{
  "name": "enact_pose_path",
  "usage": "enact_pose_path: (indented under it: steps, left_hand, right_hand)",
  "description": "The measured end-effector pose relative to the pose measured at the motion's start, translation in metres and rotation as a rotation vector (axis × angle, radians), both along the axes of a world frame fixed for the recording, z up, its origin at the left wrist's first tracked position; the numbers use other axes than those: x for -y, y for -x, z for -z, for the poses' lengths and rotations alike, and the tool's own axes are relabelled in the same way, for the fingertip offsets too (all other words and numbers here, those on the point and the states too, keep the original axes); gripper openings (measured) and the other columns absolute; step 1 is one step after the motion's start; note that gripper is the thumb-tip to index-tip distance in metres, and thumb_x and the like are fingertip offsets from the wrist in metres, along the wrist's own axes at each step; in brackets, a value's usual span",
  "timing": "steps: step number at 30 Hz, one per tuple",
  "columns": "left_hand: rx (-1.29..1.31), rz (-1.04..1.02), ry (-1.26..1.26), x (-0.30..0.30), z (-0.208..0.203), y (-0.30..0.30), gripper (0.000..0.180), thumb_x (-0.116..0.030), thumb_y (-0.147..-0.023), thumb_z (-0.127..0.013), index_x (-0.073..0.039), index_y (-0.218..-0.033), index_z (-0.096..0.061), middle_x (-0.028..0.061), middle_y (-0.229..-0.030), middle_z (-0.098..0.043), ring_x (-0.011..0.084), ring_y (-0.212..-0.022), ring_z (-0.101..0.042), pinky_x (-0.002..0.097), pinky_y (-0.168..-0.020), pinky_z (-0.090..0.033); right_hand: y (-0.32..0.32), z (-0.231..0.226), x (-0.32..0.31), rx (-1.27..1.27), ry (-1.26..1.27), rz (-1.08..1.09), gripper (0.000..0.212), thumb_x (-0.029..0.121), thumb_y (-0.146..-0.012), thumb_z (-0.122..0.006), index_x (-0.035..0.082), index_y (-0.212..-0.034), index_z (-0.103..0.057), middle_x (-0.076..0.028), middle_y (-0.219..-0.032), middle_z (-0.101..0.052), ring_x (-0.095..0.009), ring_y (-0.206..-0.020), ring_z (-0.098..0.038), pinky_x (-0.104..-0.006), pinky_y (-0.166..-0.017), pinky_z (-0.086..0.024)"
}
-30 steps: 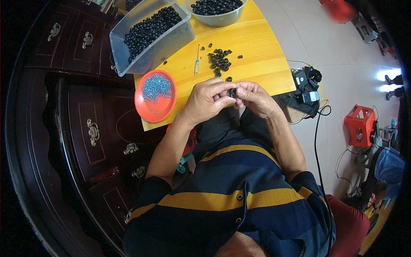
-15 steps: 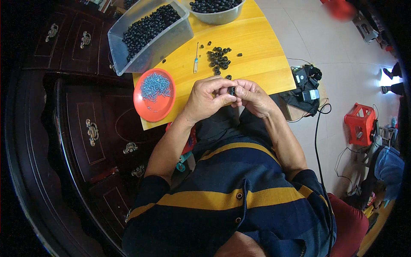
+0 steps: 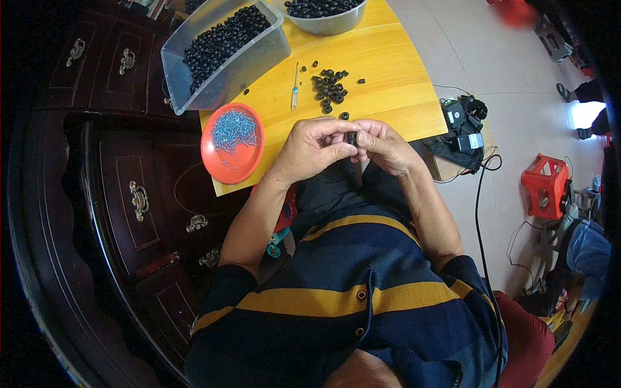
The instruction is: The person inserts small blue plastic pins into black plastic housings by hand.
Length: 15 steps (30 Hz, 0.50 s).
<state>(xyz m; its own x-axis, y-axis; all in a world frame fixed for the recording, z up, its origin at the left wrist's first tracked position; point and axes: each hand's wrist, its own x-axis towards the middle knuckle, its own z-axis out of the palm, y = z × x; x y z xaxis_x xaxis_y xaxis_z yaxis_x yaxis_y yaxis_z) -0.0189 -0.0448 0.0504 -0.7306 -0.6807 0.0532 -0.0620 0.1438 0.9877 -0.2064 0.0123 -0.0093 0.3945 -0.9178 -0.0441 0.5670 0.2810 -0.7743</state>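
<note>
A small black ring-like part (image 3: 352, 138) is pinched between my two hands, just off the table's near edge. My left hand (image 3: 312, 147) grips it with thumb and fingers from the left. From the other side, my right hand (image 3: 384, 146) closes on the same part with its thumb on top. Just beyond my fingers, several loose black parts (image 3: 330, 86) lie in a cluster on the yellow table (image 3: 388, 64). A screwdriver (image 3: 295, 90) with a clear-blue handle lies left of them. Small silvery-blue screws (image 3: 233, 129) fill much of an orange-red plate (image 3: 231, 173) near my left forearm.
A clear plastic bin (image 3: 223, 84) and a round tub (image 3: 328, 26), both holding many black parts, stand at the far side. Dark wooden drawers (image 3: 139, 200) line the left. Right are black devices (image 3: 467, 129), a cable (image 3: 477, 220), a red stool (image 3: 545, 186) and a person's feet (image 3: 576, 113).
My hands stay together on the black part, which has turned slightly. The whole view has shifted a little. At the far right, the other person's feet have moved.
</note>
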Motion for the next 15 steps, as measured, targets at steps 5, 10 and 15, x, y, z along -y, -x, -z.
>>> enact_pose_path:
  steps: [5,10,15]
  left_hand:
    - [0.008,-0.01,0.072,-0.001,-0.005,0.002,0.027,0.004,-0.083,-0.072,0.002,-0.11,-0.07,-0.0052,-0.069,-0.052,0.0039,-0.064,-0.053,0.0205,-0.06,-0.047]
    - [-0.07,-0.062,-0.08,-0.007,0.008,0.002,0.031,-0.001,-0.084,-0.074,-0.001,-0.115,-0.07,-0.0074,-0.071,-0.052,0.0019,-0.063,-0.045,0.0186,-0.059,-0.039]
    - [-0.16,-0.062,-0.195,-0.01,0.023,0.003,0.032,0.0,-0.089,-0.068,0.001,-0.121,-0.065,-0.0051,-0.074,-0.059,0.0014,-0.064,-0.048,0.0183,-0.058,-0.04]
  right_hand:
    - [-0.003,0.004,-0.002,0.055,-0.018,0.023,0.041,0.042,-0.09,-0.071,0.004,-0.107,-0.067,0.003,-0.076,-0.057,-0.008,-0.069,-0.051,-0.0251,-0.067,-0.045]
    - [-0.005,0.003,-0.002,0.09,-0.082,0.052,0.038,0.037,-0.09,-0.072,0.004,-0.109,-0.066,0.003,-0.08,-0.059,-0.007,-0.071,-0.053,-0.025,-0.069,-0.048]
    - [-0.006,0.008,-0.002,0.104,-0.107,0.038,0.041,0.038,-0.09,-0.072,0.005,-0.113,-0.066,0.004,-0.083,-0.06,-0.007,-0.072,-0.054,-0.0252,-0.071,-0.049]
